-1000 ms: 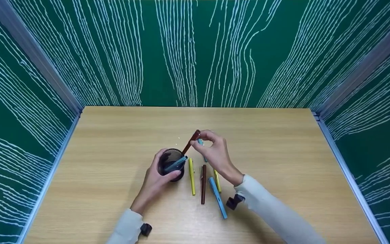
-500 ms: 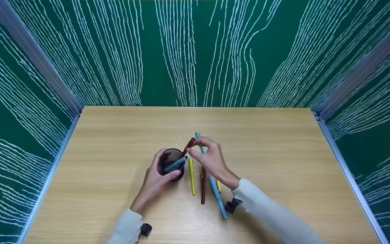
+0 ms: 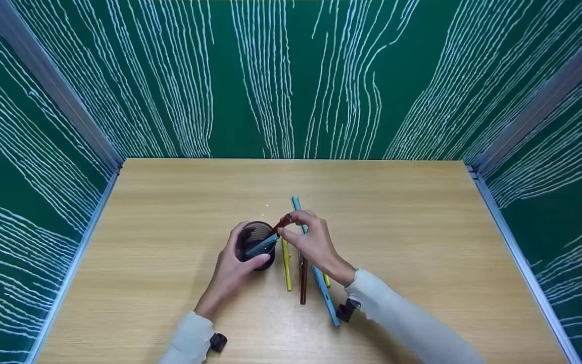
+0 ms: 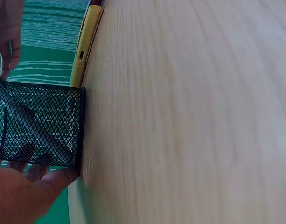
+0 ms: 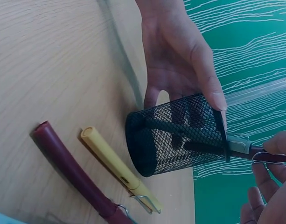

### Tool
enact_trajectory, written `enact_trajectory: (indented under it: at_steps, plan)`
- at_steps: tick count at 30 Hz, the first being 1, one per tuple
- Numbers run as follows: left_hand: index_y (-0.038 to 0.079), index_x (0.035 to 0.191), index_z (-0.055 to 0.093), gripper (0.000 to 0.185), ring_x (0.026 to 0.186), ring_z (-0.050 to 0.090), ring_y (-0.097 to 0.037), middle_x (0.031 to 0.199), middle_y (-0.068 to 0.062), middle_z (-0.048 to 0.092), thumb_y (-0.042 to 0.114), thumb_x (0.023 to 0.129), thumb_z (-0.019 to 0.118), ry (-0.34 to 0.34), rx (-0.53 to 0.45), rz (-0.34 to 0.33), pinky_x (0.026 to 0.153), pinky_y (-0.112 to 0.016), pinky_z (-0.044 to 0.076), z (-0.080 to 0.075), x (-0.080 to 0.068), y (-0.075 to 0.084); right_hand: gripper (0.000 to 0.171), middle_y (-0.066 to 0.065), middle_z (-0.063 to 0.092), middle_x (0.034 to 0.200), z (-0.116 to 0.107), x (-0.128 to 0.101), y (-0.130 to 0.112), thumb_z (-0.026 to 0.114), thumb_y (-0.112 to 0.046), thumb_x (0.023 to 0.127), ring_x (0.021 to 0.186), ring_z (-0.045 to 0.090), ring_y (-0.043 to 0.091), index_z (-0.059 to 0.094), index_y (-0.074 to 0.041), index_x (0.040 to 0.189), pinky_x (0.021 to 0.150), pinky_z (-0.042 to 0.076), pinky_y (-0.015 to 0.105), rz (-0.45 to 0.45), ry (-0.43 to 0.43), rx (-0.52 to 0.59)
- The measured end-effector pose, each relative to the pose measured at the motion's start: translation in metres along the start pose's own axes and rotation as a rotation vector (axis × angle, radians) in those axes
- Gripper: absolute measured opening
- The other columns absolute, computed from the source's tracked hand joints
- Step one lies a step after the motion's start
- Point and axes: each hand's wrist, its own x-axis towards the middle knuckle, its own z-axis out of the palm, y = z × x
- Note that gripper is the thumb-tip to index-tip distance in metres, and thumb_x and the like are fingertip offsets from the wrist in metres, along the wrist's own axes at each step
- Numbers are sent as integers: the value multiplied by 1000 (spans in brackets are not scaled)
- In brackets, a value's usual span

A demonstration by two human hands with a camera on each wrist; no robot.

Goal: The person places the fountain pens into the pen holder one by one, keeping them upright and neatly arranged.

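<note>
1. The left hand (image 3: 233, 270) is curled round a black mesh cup (image 3: 256, 244), thumb on one side and fingers on the other, holding it upright on the table (image 3: 422, 242).
2. The right hand (image 3: 313, 242) pinches the top end of a red pen (image 3: 282, 224) between thumb and fingertips; the pen slants down into the cup's mouth.
3. A grey pen (image 3: 263, 244) already leans inside the cup, its tip over the rim.
4. Just right of the cup lie a yellow pen (image 3: 286, 268), a dark red pen (image 3: 303, 283) and a blue pen (image 3: 325, 296), side by side.
5. Another blue pen (image 3: 296, 203) pokes out beyond the right hand.
</note>
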Motion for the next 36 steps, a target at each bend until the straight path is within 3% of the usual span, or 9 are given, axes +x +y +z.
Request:
enact_trajectory:
  at_steps: [14, 21, 36]
  plan:
    - [24, 166, 44, 92, 147, 53, -30, 158, -6, 59, 24, 89, 94, -10, -7, -7, 127, -55, 33, -3, -1, 1, 11, -7, 77, 108, 2, -4, 5, 84, -15, 98, 110, 64, 20, 84, -20, 108, 103, 47, 49, 33, -36, -3]
    - [18, 167, 42, 94, 146, 53, -32, 159, -8, 58, 22, 89, 94, -9, -27, -5, 126, -58, 33, -4, -2, 0, 16, -7, 78, 106, 4, -7, 6, 85, -15, 97, 109, 64, 20, 83, -15, 112, 102, 47, 47, 52, -37, -16]
    - [20, 167, 44, 94, 144, 55, -29, 156, -5, 60, 26, 88, 95, 0, 34, -15, 124, -53, 34, 0, -2, 0, 17, -7, 78, 107, 1, -11, 7, 85, -15, 96, 107, 65, 22, 82, -16, 113, 100, 48, 44, 48, -26, -2]
